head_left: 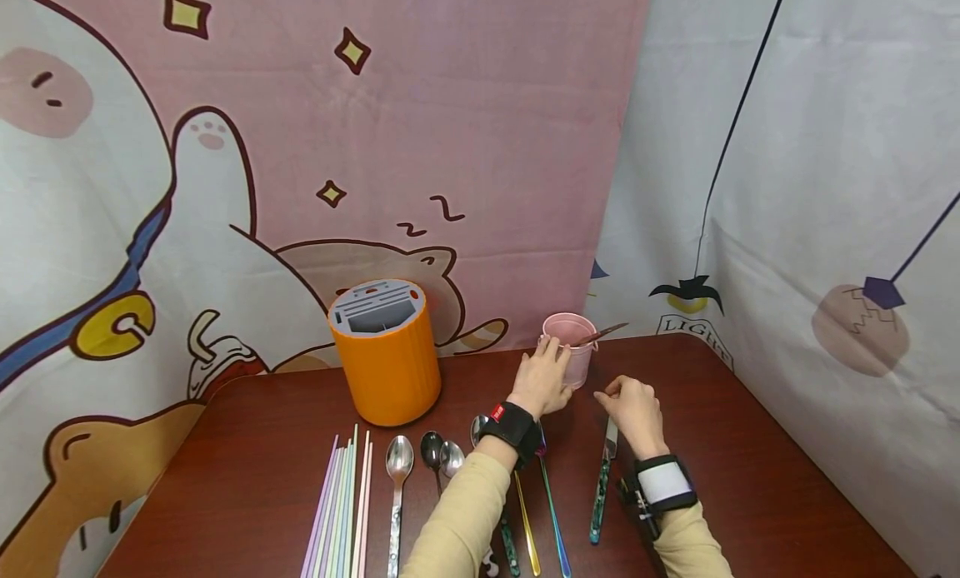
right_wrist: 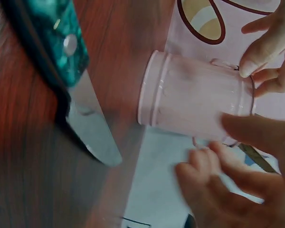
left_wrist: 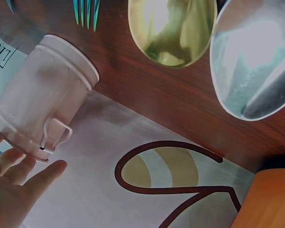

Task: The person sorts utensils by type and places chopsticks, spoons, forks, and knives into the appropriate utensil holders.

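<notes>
A small pink bucket (head_left: 576,361) with wire handles stands at the back of the table. A thin metallic utensil (head_left: 609,333) leans out over its right side; its lower end is hidden inside. My left hand (head_left: 542,376) touches the bucket's rim, its fingers fairly straight and spread. Right of the bucket, my right hand (head_left: 633,411) hovers with loosely bent fingers and nothing seen between them. Below it lies a table knife (head_left: 601,495) with a green marbled handle, also close up in the right wrist view, where the knife blade (right_wrist: 92,126) shows.
An orange cylindrical holder (head_left: 386,370) with a slotted grey top stands back left. Pastel sticks (head_left: 341,503), a silver spoon (head_left: 400,457), a black spoon (head_left: 432,449) and several other utensils lie in front, partly under my left arm. A printed cloth (head_left: 487,145) hangs behind.
</notes>
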A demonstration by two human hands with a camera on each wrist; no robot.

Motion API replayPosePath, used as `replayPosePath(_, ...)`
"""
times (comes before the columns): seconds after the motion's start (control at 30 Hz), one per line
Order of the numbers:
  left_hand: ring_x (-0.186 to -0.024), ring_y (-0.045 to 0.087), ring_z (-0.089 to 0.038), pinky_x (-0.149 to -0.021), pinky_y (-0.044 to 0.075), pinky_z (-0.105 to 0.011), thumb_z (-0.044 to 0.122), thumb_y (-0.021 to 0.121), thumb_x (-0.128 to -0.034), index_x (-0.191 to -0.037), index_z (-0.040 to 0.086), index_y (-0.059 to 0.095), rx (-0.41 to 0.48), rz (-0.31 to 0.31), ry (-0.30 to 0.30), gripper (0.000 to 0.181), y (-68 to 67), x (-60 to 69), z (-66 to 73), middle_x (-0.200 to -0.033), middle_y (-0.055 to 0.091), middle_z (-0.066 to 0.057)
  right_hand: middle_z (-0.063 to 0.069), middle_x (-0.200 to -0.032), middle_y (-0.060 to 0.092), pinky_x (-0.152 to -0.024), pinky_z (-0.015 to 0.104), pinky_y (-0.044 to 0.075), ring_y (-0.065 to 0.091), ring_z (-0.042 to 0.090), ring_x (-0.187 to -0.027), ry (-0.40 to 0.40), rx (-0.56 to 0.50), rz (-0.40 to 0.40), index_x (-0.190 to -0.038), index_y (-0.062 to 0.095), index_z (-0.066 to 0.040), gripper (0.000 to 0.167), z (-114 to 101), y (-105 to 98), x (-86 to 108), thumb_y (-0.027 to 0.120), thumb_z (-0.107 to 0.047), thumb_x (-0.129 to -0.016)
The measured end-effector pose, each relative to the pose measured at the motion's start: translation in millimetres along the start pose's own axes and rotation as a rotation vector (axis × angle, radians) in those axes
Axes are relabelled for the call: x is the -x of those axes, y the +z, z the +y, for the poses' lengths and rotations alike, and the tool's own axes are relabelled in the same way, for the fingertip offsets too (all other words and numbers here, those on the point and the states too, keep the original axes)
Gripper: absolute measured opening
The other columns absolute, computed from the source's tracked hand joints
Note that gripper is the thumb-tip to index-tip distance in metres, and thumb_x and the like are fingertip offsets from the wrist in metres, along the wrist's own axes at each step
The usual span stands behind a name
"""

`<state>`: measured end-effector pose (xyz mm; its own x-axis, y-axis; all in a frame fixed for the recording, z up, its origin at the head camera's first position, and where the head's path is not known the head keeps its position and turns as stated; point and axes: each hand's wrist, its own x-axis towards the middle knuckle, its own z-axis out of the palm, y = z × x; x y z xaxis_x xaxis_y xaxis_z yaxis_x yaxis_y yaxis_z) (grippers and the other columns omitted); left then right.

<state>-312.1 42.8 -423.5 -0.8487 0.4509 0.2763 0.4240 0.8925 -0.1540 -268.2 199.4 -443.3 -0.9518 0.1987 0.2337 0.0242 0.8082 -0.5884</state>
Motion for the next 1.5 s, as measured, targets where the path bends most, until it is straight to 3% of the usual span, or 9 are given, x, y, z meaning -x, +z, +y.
replayPosePath(0.23,-0.136,0.039,-0.021,-0.092,0.052,-0.042,0.049,0.065,-0.0824,-0.139,0.018,0.043,0.011,-0.003,0.003,0.068,0.3,0.1,-0.1,-0.138,0.044,-0.005,0.015,-0.068,0.062,-0.048,0.038,0.044,0.059,0.026,-0.058,0.096,0.211,-0.298,-0.078,0.066,0.004,0.032,-3.2,-6.3,18.6,0.074,-0.026,-0.079)
replayPosePath(0.43,-0.136,0.040,-0.022,-0.092,0.052,-0.042,0.048,0.064,-0.0833,-0.141,0.017,0.042,0.000,-0.004,0.011,0.069,0.9,0.1,0.0,-0.139,0.043,-0.006,0.014,-0.062,0.061,-0.051,0.038,0.047,0.059,0.024,-0.056,0.185,0.246,-0.407,-0.079,0.067,0.005,0.035,-7.1,-3.9,29.3,0.078,-0.028,-0.075)
replayPosePath(0.63,-0.137,0.039,-0.023,-0.092,0.052,-0.042,0.049,0.064,-0.0827,-0.140,0.017,0.042,-0.005,-0.005,0.012,0.069,1.0,-0.6,0.1,-0.139,0.043,-0.006,0.014,-0.068,0.060,-0.056,0.040,0.049,0.060,0.026,-0.060,0.237,0.286,-0.436,-0.088,0.067,0.008,0.043,-7.9,1.8,29.3,0.083,-0.027,-0.070)
replayPosePath(0.87,-0.137,0.038,-0.022,-0.092,0.052,-0.041,0.050,0.063,-0.0836,-0.142,0.017,0.041,-0.005,-0.010,0.011,0.070,0.4,-0.6,0.2,-0.140,0.043,-0.006,0.014,-0.062,0.063,-0.054,0.040,0.049,0.062,0.024,-0.051,0.222,0.247,-0.429,-0.080,0.067,0.003,0.028,-5.3,2.6,30.3,0.082,-0.018,-0.070)
replayPosePath(1.23,-0.137,0.039,-0.022,-0.093,0.051,-0.042,0.050,0.063,-0.0840,-0.141,0.018,0.041,0.008,-0.007,0.006,0.069,0.3,0.1,0.2,-0.141,0.043,-0.006,0.011,-0.051,0.062,-0.053,0.040,0.048,0.062,0.022,-0.047,0.227,0.243,-0.446,-0.081,0.065,0.005,0.023,-2.9,-1.6,28.1,0.076,-0.015,-0.075)
replayPosePath(1.5,-0.136,0.040,-0.022,-0.092,0.052,-0.042,0.050,0.064,-0.0834,-0.140,0.017,0.042,0.008,0.006,0.005,0.069,-0.1,0.3,0.6,-0.139,0.044,-0.005,0.015,-0.066,0.062,-0.054,0.040,0.047,0.059,0.026,-0.058,0.190,0.224,-0.403,-0.081,0.064,0.006,0.025,-4.0,-12.1,28.1,0.076,-0.015,-0.074)
